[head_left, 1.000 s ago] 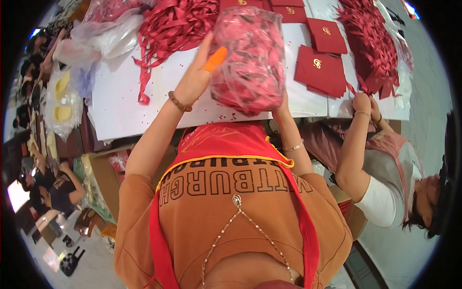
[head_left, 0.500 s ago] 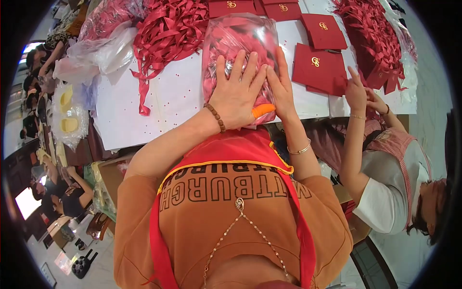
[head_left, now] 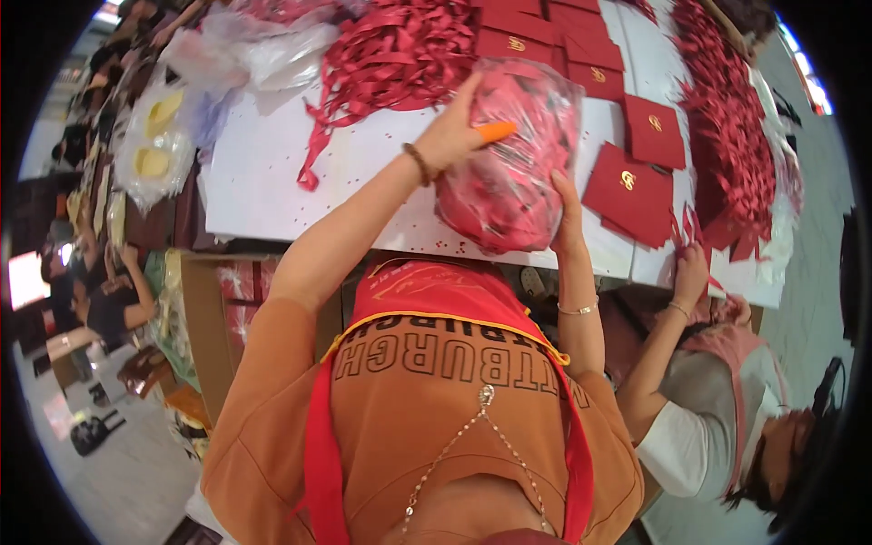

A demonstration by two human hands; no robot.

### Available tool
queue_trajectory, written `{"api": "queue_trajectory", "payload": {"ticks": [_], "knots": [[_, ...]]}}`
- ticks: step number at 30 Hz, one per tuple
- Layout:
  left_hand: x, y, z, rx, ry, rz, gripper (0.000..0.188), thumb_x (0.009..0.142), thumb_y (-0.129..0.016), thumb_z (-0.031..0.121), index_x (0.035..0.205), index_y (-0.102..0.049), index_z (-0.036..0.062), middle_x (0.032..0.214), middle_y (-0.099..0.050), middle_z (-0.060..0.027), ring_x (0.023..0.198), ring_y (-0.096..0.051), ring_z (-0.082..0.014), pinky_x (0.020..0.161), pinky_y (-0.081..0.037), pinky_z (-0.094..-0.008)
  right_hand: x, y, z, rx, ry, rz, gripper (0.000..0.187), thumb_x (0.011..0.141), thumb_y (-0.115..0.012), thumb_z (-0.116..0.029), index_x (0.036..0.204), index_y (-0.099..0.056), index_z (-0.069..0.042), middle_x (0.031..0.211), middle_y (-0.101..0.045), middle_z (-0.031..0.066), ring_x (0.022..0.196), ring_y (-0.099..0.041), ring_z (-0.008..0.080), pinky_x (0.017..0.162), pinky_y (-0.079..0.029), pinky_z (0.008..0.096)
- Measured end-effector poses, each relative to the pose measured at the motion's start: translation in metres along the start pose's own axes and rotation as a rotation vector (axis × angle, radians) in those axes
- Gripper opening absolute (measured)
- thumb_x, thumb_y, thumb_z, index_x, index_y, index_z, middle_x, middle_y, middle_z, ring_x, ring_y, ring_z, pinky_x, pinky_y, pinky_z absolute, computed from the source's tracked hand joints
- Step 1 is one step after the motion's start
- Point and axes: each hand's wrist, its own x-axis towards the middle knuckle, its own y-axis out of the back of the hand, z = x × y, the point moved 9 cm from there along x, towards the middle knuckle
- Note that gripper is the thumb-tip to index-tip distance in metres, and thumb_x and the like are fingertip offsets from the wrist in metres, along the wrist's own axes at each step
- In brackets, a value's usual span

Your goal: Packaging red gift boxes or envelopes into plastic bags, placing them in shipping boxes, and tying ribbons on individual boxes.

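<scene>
A clear plastic bag packed with red ribbon (head_left: 513, 173) is held between my two hands over the front part of the white table. My left hand (head_left: 454, 136) grips its left side, the thumb, in an orange finger cover, lying across the plastic. On the bag's right side, my right hand (head_left: 568, 216) presses with the thumb in front; its other fingers are hidden behind the bag. The bag looks plump and seems raised off the table, its lower end near the table edge.
Loose red ribbons (head_left: 386, 68) are heaped behind my left hand. Red cards (head_left: 631, 193) lie in stacks to the right, beyond them another ribbon pile (head_left: 727, 136). A co-worker's hand (head_left: 692, 272) handles ribbon at right. An open cardboard box (head_left: 211, 327) stands below the table's left side.
My hands were flat on top of the lying bag; now they grip its two sides. The bag has been turned and seemingly lifted. The view has shifted, and the co-worker's hands have moved.
</scene>
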Motion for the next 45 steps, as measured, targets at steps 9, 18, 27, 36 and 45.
{"api": "queue_trajectory", "payload": {"ticks": [9,18,27,36,45], "knots": [[-0.022,0.025,0.053,0.450,-0.162,0.042,0.082,0.071,-0.061,0.049,0.126,-0.026,-0.0003,0.106,-0.049,-0.0299,0.101,-0.050,-0.0379,0.084,-0.040,-0.0404,-0.013,-0.084,-0.023,0.072,0.084,0.087,0.056,0.091,-0.029,-0.040,0.133,-0.022,-0.002,0.134,-0.031,0.0122,0.120,-0.036,0.0236,0.100,-0.031,0.0376],[-0.038,0.082,0.008,0.724,-0.205,0.187,0.080,0.075,-0.061,0.041,0.135,-0.020,0.0079,0.115,-0.043,-0.0264,0.104,-0.046,-0.0368,0.087,-0.038,-0.0388,0.026,-0.089,0.034,-0.238,0.156,-0.015,0.065,0.084,-0.052,-0.022,0.134,-0.015,-0.003,0.131,-0.030,0.0098,0.120,-0.030,0.0205,0.100,-0.024,0.0311],[-0.049,0.095,0.043,0.289,-0.230,0.085,0.056,0.087,-0.043,0.037,0.133,-0.027,0.0084,0.130,-0.035,-0.0186,0.124,-0.027,-0.0333,0.101,-0.020,-0.0380,0.029,-0.120,-0.056,-1.094,0.774,0.116,0.062,0.081,-0.054,-0.029,0.130,-0.029,0.000,0.135,-0.023,0.0226,0.127,-0.019,0.0360,0.102,-0.014,0.0435],[-0.073,0.013,0.049,1.222,-0.492,-0.139,0.068,0.073,-0.045,0.061,0.123,-0.044,0.0150,0.129,-0.039,-0.0142,0.120,-0.031,-0.0330,0.095,-0.013,-0.0600,0.120,-0.187,-0.007,-2.032,0.908,-0.686,0.029,0.082,-0.043,-0.023,0.109,-0.052,-0.030,0.131,-0.037,-0.0048,0.117,-0.039,0.0257,0.084,-0.044,0.0363],[-0.069,0.017,0.051,1.203,-0.516,-0.015,0.065,0.077,-0.041,0.059,0.122,-0.045,0.0126,0.126,-0.040,-0.0160,0.119,-0.031,-0.0338,0.096,-0.014,-0.0582,0.144,-0.179,-0.003,-2.073,0.534,-0.649,0.039,0.087,-0.035,-0.031,0.125,-0.041,-0.023,0.133,-0.036,-0.0016,0.118,-0.037,0.0210,0.086,-0.042,0.0335]]}}
